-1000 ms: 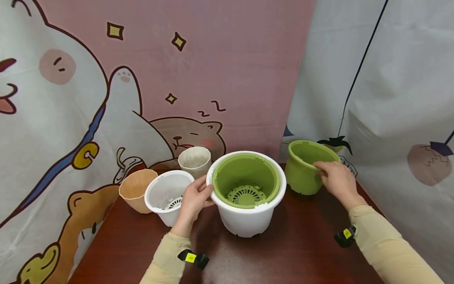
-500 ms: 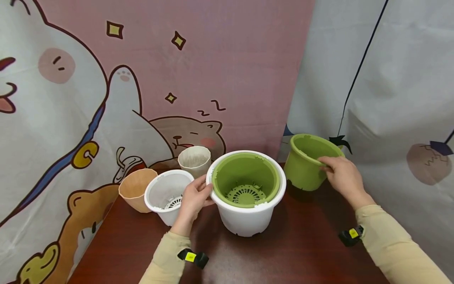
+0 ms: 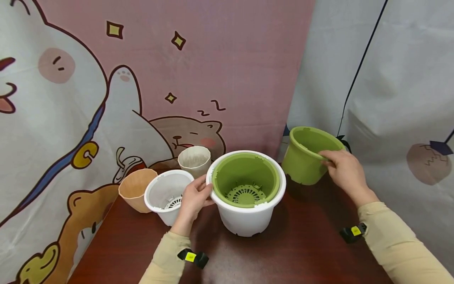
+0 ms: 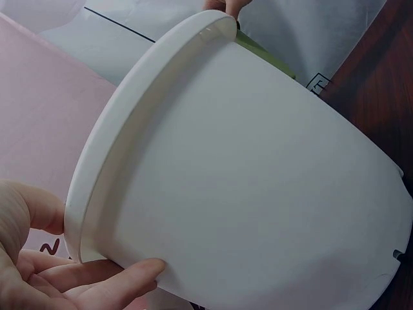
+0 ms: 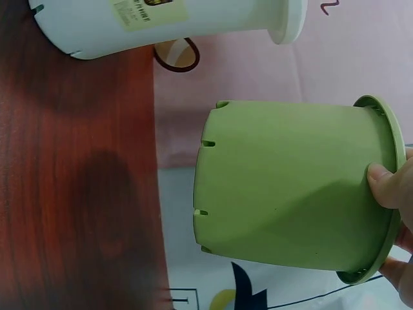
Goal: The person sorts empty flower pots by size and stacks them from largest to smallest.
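Observation:
My left hand [image 3: 193,202] grips the left rim of a large white flower pot [image 3: 246,223] standing on the table. Nested inside that pot is a green flower pot [image 3: 247,167] with a slotted bottom. In the left wrist view, my thumb and fingers [image 4: 122,284] lie around the white rim. My right hand [image 3: 344,169] pinches the right rim of another green flower pot [image 3: 303,163], which hangs tilted above the table. The right wrist view shows my thumb on this green pot's [image 5: 290,184] outer wall just below its rim, its notched base raised off the tabletop.
Left of the large pot are a smaller white pot [image 3: 166,215] with a slotted bottom, an orange faceted pot [image 3: 136,185] and a cream faceted pot [image 3: 195,169] farther back. Cartoon-printed cloth [image 3: 227,59] rises behind the dark red wooden table [image 3: 283,256].
My right hand has lifted the green pot from the table's back right, tilting it. My left hand and the large white pot have stayed in place.

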Motion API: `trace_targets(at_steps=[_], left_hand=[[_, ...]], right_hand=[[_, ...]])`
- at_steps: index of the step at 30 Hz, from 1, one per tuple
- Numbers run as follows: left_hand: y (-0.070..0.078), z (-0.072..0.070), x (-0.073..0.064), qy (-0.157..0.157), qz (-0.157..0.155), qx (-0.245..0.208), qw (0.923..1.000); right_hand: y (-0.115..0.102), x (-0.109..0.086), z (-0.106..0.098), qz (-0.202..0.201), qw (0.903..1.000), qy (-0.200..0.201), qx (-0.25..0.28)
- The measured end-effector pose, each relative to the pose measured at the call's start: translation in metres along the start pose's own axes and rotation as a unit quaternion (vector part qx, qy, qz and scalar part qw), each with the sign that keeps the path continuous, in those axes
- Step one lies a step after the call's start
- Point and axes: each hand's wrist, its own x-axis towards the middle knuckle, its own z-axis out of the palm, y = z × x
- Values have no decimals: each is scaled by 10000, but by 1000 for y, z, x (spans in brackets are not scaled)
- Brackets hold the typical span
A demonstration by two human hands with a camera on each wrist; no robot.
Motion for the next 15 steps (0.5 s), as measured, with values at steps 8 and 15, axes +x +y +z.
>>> trace_targets(at_steps=[8, 15], left_hand=[[0, 0, 0, -4, -30, -17, 10000], [-1, -1, 0, -21, -28, -42, 10000]], right_hand=[[-7, 8, -11, 2, 9999, 101, 0], [-11, 14, -22, 15, 9998, 209, -18]])
